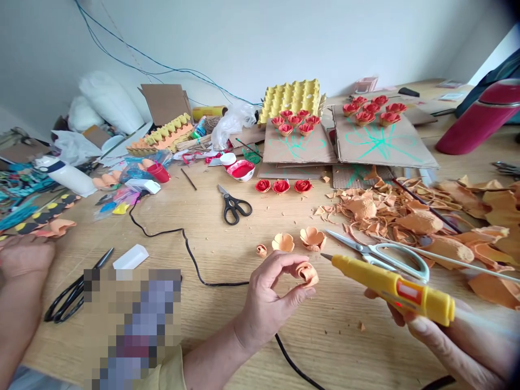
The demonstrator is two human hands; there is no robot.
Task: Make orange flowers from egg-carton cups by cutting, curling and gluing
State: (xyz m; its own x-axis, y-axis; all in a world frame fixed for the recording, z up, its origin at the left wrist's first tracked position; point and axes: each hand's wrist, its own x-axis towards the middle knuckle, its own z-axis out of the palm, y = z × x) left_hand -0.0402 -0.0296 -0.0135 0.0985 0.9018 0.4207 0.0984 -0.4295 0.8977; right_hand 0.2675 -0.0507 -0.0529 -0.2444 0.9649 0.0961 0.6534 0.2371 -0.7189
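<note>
My left hand (270,287) pinches a small curled orange flower bud (306,275), cut from what looks like egg carton, between thumb and fingertips. My right hand (430,330) grips a yellow glue gun (390,284), its dark nozzle pointing left toward the bud but apart from it. Just beyond lie a tiny rolled bud (261,250), an open orange flower cup (283,242) and a deeper orange flower cup (312,238). Light-handled scissors (382,254) rest behind the glue gun, close to the orange carton scraps (365,206).
Three red flowers (280,186) and black scissors (233,206) lie mid-table. Behind are a bowl of red paint (241,169), cardboard (300,149) bearing red flowers, and egg trays (289,100). A black cord (190,260) crosses the table. Another person's hand (26,257) rests at left.
</note>
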